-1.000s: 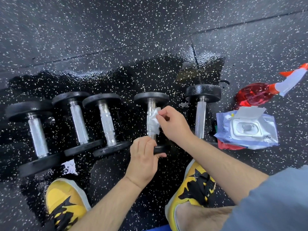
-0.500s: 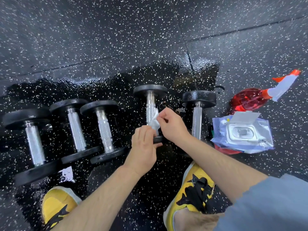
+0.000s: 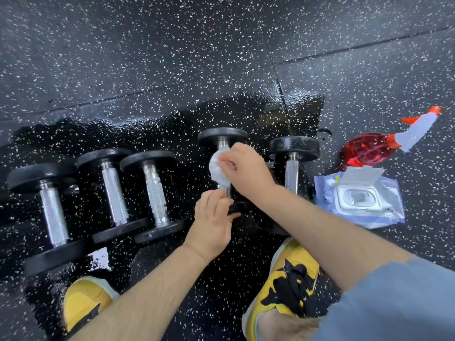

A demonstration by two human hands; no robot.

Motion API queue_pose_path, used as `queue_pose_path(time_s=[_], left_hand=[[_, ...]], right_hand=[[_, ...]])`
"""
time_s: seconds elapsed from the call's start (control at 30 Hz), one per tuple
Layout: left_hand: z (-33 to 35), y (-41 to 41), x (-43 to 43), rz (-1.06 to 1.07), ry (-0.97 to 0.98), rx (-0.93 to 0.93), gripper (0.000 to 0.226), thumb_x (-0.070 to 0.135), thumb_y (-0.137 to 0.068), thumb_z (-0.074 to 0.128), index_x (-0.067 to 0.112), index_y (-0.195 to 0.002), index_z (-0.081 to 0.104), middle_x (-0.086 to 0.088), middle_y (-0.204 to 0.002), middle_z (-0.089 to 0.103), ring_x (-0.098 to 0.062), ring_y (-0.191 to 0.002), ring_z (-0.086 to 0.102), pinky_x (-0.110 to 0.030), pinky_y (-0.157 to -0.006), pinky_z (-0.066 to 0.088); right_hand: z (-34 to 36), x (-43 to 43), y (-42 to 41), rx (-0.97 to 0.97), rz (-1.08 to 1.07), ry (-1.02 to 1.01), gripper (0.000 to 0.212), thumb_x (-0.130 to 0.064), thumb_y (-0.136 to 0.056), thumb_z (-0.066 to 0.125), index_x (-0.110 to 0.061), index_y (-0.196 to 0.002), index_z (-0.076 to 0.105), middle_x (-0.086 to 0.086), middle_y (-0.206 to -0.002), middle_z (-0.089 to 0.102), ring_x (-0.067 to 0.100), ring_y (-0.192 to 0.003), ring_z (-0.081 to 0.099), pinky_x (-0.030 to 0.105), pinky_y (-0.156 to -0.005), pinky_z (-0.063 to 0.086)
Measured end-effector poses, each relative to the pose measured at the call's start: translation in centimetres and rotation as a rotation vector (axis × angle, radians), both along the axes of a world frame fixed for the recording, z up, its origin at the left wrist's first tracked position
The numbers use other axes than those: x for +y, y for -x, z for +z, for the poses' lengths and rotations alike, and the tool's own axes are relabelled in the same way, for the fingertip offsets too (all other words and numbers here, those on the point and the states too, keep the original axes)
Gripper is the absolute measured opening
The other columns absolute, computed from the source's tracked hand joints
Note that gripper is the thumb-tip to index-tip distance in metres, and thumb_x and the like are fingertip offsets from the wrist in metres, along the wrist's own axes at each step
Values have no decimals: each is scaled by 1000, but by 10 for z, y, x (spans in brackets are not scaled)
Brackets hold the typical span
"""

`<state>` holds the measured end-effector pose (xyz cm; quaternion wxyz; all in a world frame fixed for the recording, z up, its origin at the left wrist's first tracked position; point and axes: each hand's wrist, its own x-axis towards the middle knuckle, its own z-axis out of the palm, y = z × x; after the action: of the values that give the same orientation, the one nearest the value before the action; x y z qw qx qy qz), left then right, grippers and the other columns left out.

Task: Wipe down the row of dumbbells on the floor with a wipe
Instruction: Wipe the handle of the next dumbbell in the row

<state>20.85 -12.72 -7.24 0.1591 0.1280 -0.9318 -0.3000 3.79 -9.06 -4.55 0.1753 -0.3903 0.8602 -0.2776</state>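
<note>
On fourth dumbbell handle: right hand pinching wipe; left hand gripping near end.

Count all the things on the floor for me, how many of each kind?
Dumbbells: 5
Wipes in the right hand: 1
Packs of wipes, lid open: 1
Red spray bottles, lying down: 1
Yellow and black shoes: 2
Total: 10
</note>
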Motion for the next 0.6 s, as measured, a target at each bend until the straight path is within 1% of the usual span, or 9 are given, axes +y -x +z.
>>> queue_pose_path(time_s=[0.07, 0.13, 0.23, 0.3, 0.37, 0.4, 0.43, 0.53, 0.6], left_hand=[[-2, 0, 1, -4, 0, 12, 24, 12, -88, 57, 10, -109, 48, -5, -118, 45, -27, -105, 46, -36, -92, 40], [-3, -1, -2, -28, -1, 33, 25, 13, -89, 57, 9, -112, 48, -5, -118, 45, -28, -105, 46, -36, -92, 40], [-6, -1, -5, -43, 21, 56, 25, 16, -92, 58, 7, -114, 49, -6, -118, 47, -29, -104, 47, -36, -92, 41], [-7, 0, -5, -28, 18, 73, 25, 18, -93, 58, 7, -114, 49, -6, -117, 47, -29, -104, 48, -36, -91, 41], [-8, 1, -5, -21, 18, 86, 25, 20, -94, 58, 8, -114, 50, -6, -116, 47, -29, -103, 48, -37, -90, 42], [-8, 1, -6, -26, 19, 92, 26, 21, -94, 59, 8, -114, 50, -5, -116, 47, -28, -103, 48, -37, -89, 42], [-9, 0, -7, -29, 20, 95, 27, 21, -93, 59, 8, -114, 50, -5, -116, 47, -28, -103, 48, -37, -89, 42], [-10, -1, -6, -21, 17, 90, 28, 20, -92, 61, 10, -114, 48, -5, -116, 46, -28, -103, 48, -36, -88, 42], [-9, -1, -4, -8, 20, 93, 28, 20, -91, 62, 10, -113, 48, -4, -116, 46, -28, -102, 48, -37, -86, 41]], right_hand=[[-3, -7, -3, 132, 172, -98, 21, -19, -96, 56, -13, -87, 73, 1, -84, 53, 23, -84, 52, 39, -71, 48], [4, -13, -8, 356, 407, -232, 26, -27, -101, 50, -19, -93, 74, 0, -91, 58, 21, -89, 55, 30, -67, 46], [15, -21, -2, 441, 560, -379, 34, -28, -106, 38, -14, -110, 69, 6, -109, 55, 25, -106, 52, 31, -71, 38], [21, -23, -3, 435, 576, -475, 29, -20, -104, 40, -14, -109, 68, 3, -99, 51, 26, -107, 50, 32, -72, 40], [24, -24, -10, 446, 728, -506, 24, -14, -100, 45, -17, -103, 69, -3, -83, 44, 25, -104, 50, 31, -72, 42], [20, -20, -8, 443, 760, -498, 22, -13, -99, 47, -18, -101, 69, -4, -82, 46, 26, -102, 51, 32, -73, 45], [16, -18, -3, 396, 692, -442, 20, -13, -98, 50, -19, -99, 70, -2, -87, 52, 27, -99, 53, 34, -74, 48], [3, -8, 6, 234, 230, -125, 8, -12, -92, 66, -12, -94, 74, 7, -88, 58, 31, -82, 55, 42, -70, 52], [3, -1, -3, 26, 63, -52, 14, -14, -96, 61, -10, -103, 73, 9, -91, 57, 31, -87, 55, 41, -77, 49]])
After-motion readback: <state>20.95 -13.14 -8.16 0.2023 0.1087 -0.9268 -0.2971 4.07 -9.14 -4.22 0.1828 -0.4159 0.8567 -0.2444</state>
